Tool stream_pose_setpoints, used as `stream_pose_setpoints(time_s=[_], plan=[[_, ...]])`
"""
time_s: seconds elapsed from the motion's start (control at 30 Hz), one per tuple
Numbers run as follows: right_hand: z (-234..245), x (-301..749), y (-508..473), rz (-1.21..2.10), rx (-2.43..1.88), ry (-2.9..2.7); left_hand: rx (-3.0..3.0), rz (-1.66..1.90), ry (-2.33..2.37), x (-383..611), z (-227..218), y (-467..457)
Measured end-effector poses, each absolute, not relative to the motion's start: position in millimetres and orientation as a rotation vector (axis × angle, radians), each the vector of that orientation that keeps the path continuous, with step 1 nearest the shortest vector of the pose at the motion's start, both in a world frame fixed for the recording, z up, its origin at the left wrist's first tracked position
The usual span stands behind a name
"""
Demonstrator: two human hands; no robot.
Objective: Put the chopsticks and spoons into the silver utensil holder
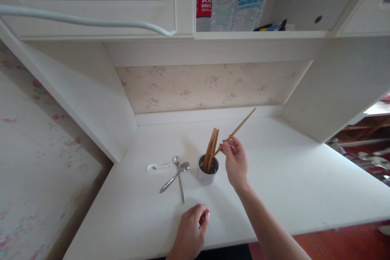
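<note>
My right hand (235,161) pinches a wooden chopstick (243,122) to the right of the holder. The chopstick slants up to the right, and its lower end is by the cup's rim; I cannot tell whether it touches. Several chopsticks (211,148) stand leaning in a small light-grey cup (206,178). Near the front edge my left hand (191,227) is loosely curled, with nothing visible in it. Left of the cup, a metal spoon with a patterned handle (170,183) crosses a long-handled metal spoon (180,185). Beside them lies a white ceramic spoon (157,167).
All this is on a white desktop (274,178) between side panels. Above it, a shelf (262,35) holds plastic bottles (227,0). A white cable (91,20) hangs across the cabinet door at upper left. Shiny items (373,160) are beyond the right panel.
</note>
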State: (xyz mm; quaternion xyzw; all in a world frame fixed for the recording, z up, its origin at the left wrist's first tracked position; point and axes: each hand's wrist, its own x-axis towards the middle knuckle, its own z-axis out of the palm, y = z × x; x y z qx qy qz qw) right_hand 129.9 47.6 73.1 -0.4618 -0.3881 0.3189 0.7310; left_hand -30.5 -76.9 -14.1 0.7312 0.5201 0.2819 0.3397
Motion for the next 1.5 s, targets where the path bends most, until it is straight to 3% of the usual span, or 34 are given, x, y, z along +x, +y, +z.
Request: stream_pose_setpoints(time_s=[0.2, 0.57, 1.5], plan=[[52, 130, 39, 0.756, -1.286, -1.004, 1.920, 0.732, 1.373, -30, -14, -77], [13, 122, 48, 0.839, -1.303, -1.050, 1.895, 0.737, 1.371, -30, -10, -78], [14, 139, 41, 0.991, -1.187, -1.126, 1.680, 0.843, 1.480, -53, 10, -45]])
